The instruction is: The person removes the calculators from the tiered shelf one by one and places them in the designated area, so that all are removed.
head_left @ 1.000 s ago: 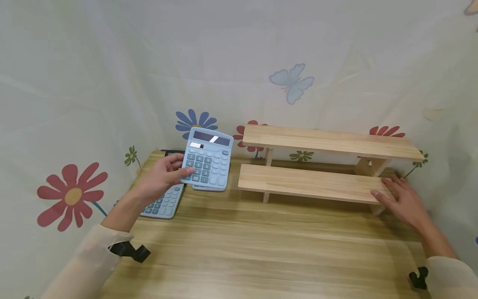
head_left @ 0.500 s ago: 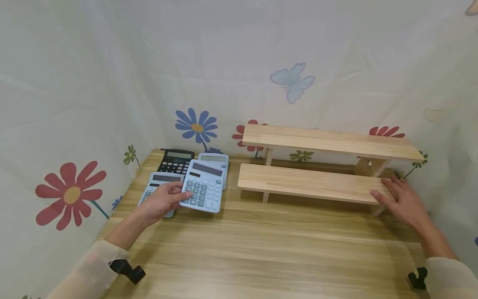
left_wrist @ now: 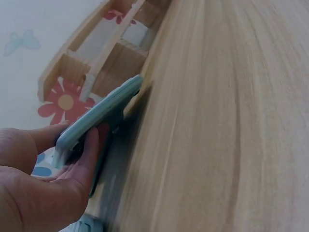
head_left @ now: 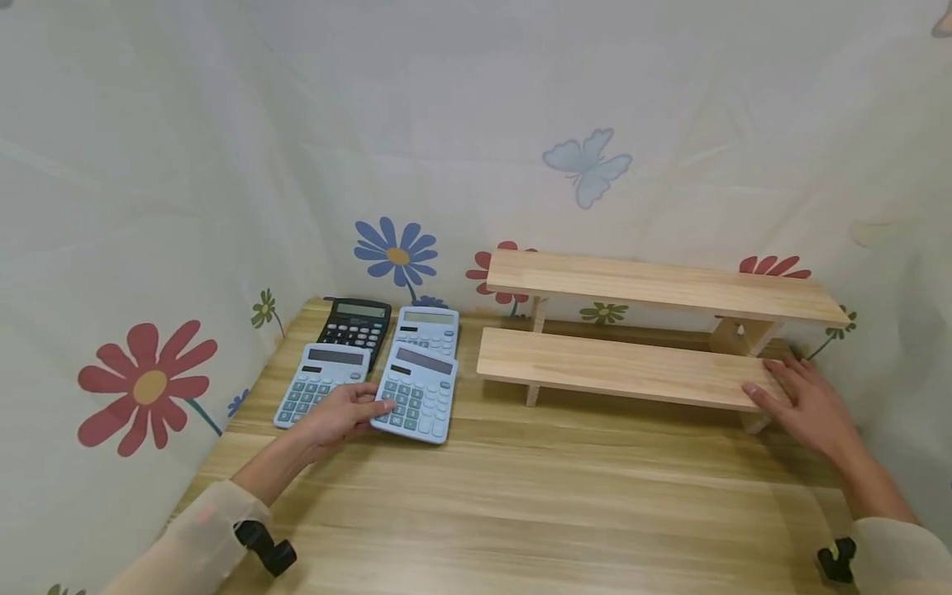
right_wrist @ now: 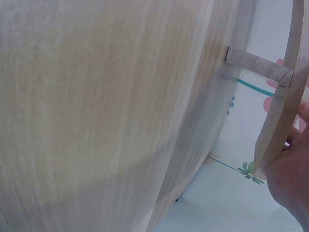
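My left hand [head_left: 338, 420] pinches a light blue calculator [head_left: 418, 392], thumb on its key face and fingers beneath. In the left wrist view this calculator [left_wrist: 101, 108] is tilted, its body raised above the table with a shadow under it. Behind it stands a second light blue calculator [head_left: 430, 324], its lower part hidden. A third light blue calculator [head_left: 327, 372] lies to the left, partly covered by my hand, with a black calculator [head_left: 355, 326] behind. My right hand [head_left: 811, 409] rests on the right end of the lower board of a two-tier wooden shelf [head_left: 617, 364].
The shelf's upper board [head_left: 662, 283] sits higher and farther back, near the flower-printed cloth [head_left: 461, 124] that hangs around the table. In front runs the wood-grain tabletop [head_left: 550, 504]. Cloth also closes in the left and right sides.
My left hand has brought the light blue calculator down and towards me, uncovering the calculators behind and to the left. The right hand stays on the shelf.
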